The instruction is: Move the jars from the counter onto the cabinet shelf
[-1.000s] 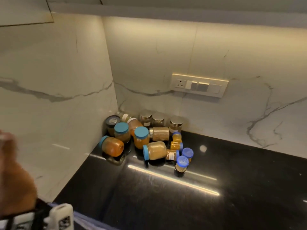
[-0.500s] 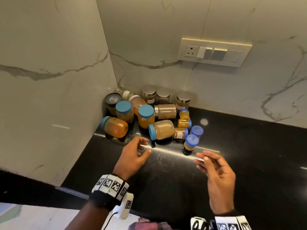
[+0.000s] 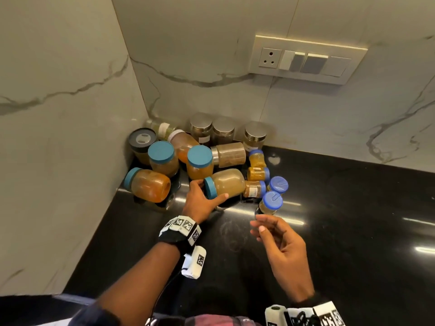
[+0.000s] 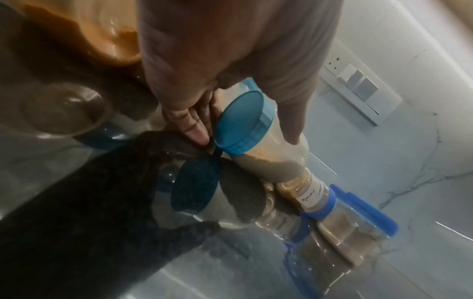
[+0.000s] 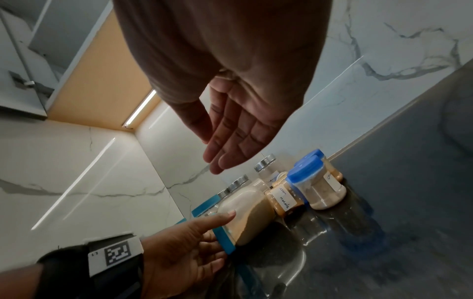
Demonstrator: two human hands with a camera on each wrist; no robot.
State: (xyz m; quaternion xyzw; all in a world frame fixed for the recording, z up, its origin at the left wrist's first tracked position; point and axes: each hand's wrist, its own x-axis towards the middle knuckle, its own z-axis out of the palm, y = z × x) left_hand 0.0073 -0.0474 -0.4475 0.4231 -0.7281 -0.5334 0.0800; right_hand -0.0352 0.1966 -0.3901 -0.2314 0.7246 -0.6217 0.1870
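Observation:
Several jars crowd the corner of the black counter [image 3: 341, 243]. A tan jar with a teal lid [image 3: 229, 183] [image 4: 268, 153] [image 5: 245, 212] lies on its side at the front of the group. My left hand [image 3: 211, 191] [image 4: 245, 139] grips it at the lid end, thumb on the near side and fingers behind the lid. My right hand [image 3: 261, 229] [image 5: 217, 161] hovers open just short of a small upright blue-lidded jar [image 3: 271, 204] [image 5: 317, 190], holding nothing. No cabinet shelf shows in the head view.
Marble walls close the corner on the left and behind. A socket and switch panel [image 3: 306, 60] sits on the back wall. Steel-lidded jars [image 3: 223, 131] stand against that wall. A lit cabinet underside [image 5: 102, 81] hangs overhead.
The view dropped from the wall toward the counter. Both hands came in and moved forward; my left hand went from open above the counter to gripping the lying teal-lidded jar.

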